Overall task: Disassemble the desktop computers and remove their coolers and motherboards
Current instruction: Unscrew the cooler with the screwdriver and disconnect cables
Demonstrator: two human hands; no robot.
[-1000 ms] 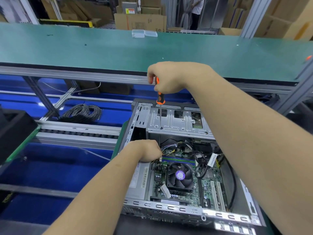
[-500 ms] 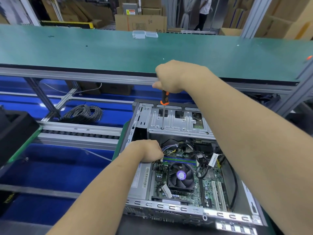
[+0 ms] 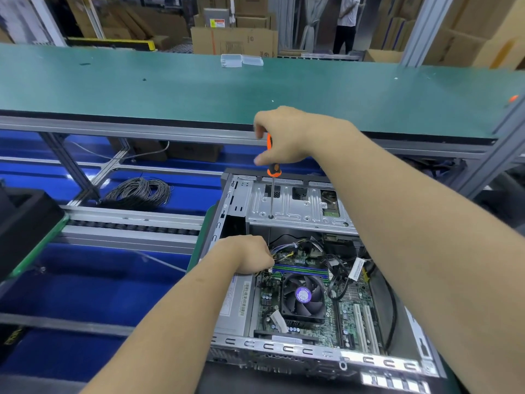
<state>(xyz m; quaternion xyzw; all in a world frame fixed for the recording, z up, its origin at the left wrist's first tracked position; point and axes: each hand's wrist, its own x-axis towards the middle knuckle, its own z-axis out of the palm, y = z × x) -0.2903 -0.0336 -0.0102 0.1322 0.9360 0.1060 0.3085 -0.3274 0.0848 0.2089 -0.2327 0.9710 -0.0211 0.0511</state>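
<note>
Right hand [image 3: 287, 137] regrips screwdriver [image 3: 272, 166], fingers now loosened mid-twist; tip stays in cage [image 3: 298, 209] screw. Left hand [image 3: 247, 255] fisted, bracing case [image 3: 235, 302].

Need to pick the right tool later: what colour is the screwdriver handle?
Orange with black, on the screwdriver gripped by the right hand; head view.

A long green-matted workbench [image 3: 170, 89] on a grey aluminium frame is stretching across the view. A small clear plastic box [image 3: 241, 60] is sitting at its far edge. Beneath it, a coil of grey cable [image 3: 139, 191] is lying on a blue surface beside a roller conveyor track [image 3: 127, 226]. Brown cardboard boxes [image 3: 234, 41] are standing stacked behind the bench, and a person in dark trousers [image 3: 345, 24] is standing in the background.
</note>
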